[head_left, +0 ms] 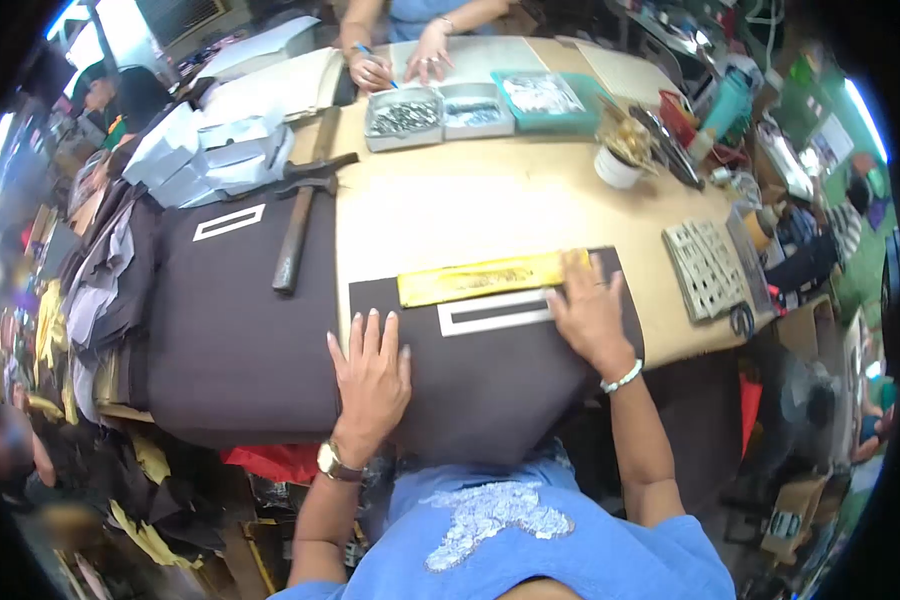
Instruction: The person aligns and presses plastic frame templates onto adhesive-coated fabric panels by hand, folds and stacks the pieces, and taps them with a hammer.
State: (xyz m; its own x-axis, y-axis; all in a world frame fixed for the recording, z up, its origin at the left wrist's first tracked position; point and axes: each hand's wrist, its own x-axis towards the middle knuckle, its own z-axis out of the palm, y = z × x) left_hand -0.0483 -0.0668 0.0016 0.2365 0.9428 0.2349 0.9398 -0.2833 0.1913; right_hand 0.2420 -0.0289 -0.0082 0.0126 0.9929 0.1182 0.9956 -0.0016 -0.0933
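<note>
A dark fabric panel (480, 380) lies over the table edge in front of me, with a white rectangular frame piece (470, 321) on it. Just above that frame, a yellow ruler-like strip (490, 279) lies along the panel's far edge. My right hand (592, 310) rests on the strip's right end, fingers spread, covering part of the white frame. Flat on the dark fabric, left of the frame, is my left hand (372, 375), its fingers stretched out and holding nothing.
Left, a hammer (295, 235) lies on stacked dark panels (230, 350) beside another white frame (228, 222). Small-parts trays (403, 142), a white pot (618, 168) and a slotted pale block (703, 268) stand on the table. Across it, a person's hands (430, 55) hold a blue pen.
</note>
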